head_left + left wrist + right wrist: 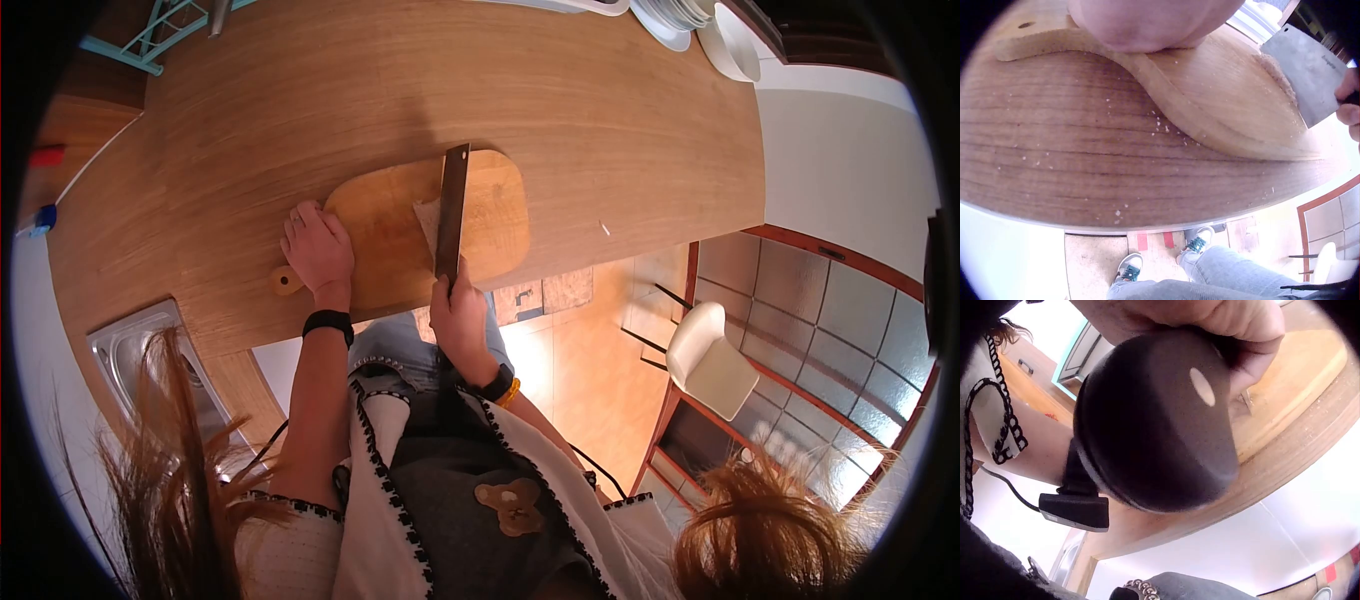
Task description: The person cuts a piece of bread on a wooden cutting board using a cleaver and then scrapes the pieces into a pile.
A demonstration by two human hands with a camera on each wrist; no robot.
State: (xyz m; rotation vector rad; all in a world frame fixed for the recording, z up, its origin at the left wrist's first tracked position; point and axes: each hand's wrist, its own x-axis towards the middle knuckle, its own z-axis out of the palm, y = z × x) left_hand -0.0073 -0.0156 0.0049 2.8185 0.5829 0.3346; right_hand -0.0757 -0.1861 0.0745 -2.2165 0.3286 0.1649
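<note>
Cutting board [375,200], wooden, rounded corners, holed handle at the left: laid flat on the desk [600,130], close to the near edge.

Cleaver [453,205], broad metal blade, small hole in the far corner: held over the middle of the board by the right hand [462,318], blade directed away from the body. Its handle is grasped by the curled fingers; a black, rounded handle end [1160,419] is seen close up in the right wrist view. Whether the board is touched by the cutting edge cannot be told.

Food [1277,75], one portion, pale brown, crumbly along its edge: placed on the board, along the left side of the blade. Its kind cannot be told.

Left hand [320,250]: rested on the left end of the board, beside the handle, and partly over the desk. Its fingers are loosely extended, with nothing grasped. A black band [329,321] is worn at the wrist.

Crumbs [1159,125], pale, several: scattered on the desk beside the board.

White scrap [605,229], small and narrow: found on the desk, right of the board.

Plates [668,18], stacked, and white bowl [730,48]: set at the far right of the desk.

Rack [150,45], turquoise: seen at the far left.

Sink [150,350], metal: fitted at the near left.

Chair [712,362], white seat, dark legs: stood on the floor at the right.
</note>
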